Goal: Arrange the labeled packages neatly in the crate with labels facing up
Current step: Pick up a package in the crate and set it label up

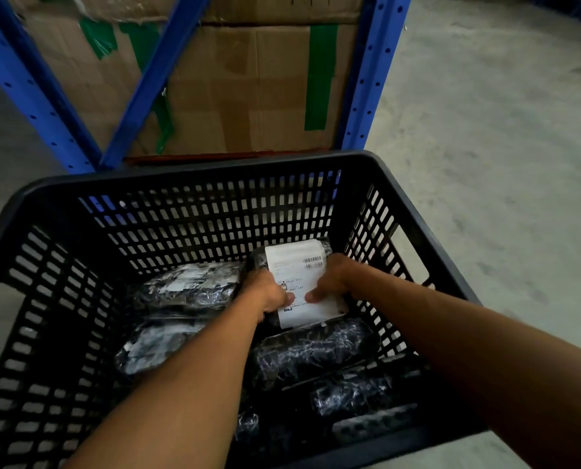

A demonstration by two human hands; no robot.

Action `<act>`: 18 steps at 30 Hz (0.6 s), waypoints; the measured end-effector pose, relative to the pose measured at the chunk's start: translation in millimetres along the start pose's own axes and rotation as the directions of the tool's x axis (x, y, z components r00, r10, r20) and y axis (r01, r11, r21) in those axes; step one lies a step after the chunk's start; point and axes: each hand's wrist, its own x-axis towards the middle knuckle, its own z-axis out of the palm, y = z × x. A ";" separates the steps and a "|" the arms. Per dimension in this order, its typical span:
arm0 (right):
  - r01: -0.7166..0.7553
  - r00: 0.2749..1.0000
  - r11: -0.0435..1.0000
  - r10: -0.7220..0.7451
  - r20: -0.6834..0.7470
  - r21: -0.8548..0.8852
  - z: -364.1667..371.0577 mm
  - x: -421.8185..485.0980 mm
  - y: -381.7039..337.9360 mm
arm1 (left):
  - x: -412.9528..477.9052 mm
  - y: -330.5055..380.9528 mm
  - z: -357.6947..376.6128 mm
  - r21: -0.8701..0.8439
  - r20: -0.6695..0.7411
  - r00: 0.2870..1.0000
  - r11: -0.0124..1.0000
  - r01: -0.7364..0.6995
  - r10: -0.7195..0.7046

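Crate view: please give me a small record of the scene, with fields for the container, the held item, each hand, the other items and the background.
container: black slotted crate on a concrete floor
held item: labeled package, white label up, at the far right of the crate
left hand: grips the package's left edge
right hand: grips its right edge
other items: several black wrapped packages lying around it
background: blue rack, cardboard boxes with green tape

label print (299, 282) too blurred to read; crate (194, 170) near rim cut off; forearms hiding lower packages (316, 353)
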 end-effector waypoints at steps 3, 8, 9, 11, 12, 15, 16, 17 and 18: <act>-0.028 1.000 0.998 0.028 -0.004 -0.058 5.7 10.9 8.7 | 8.0 -0.9 7.5 0.123 0.008 1.000 0.992 0.005 -0.006; -0.046 0.999 0.997 0.044 -0.032 -0.060 7.6 17.9 13.6 | 16.7 0.2 12.5 0.182 -0.040 0.999 0.983 0.035 -0.028; -0.048 0.998 0.997 0.046 -0.036 -0.058 7.5 19.1 13.9 | 18.1 0.3 13.8 0.178 -0.050 0.998 0.983 0.044 -0.036; -0.051 0.998 0.997 0.049 -0.046 -0.064 7.4 20.3 13.8 | 19.9 0.7 16.0 0.175 -0.071 0.996 0.982 0.068 -0.056; -0.052 0.998 0.996 0.048 -0.048 -0.074 7.2 20.7 13.4 | 20.0 1.0 16.5 0.176 -0.084 0.995 0.982 0.072 -0.058; -0.060 0.998 0.994 0.056 -0.040 -0.086 6.9 20.8 12.4 | 19.7 0.9 18.1 0.160 -0.097 0.994 0.985 0.068 -0.053; -0.063 0.997 0.993 0.059 -0.041 -0.098 7.1 20.7 12.1 | 19.8 0.3 18.8 0.159 -0.096 0.994 0.985 0.070 -0.055; -0.064 0.997 0.992 0.059 -0.041 -0.110 7.4 21.2 11.7 | 20.0 -0.3 19.2 0.161 -0.096 0.994 0.984 0.073 -0.057; -0.063 0.997 0.991 0.058 -0.043 -0.117 7.7 21.3 11.4 | 20.0 -0.4 19.3 0.164 -0.095 0.994 0.984 0.073 -0.058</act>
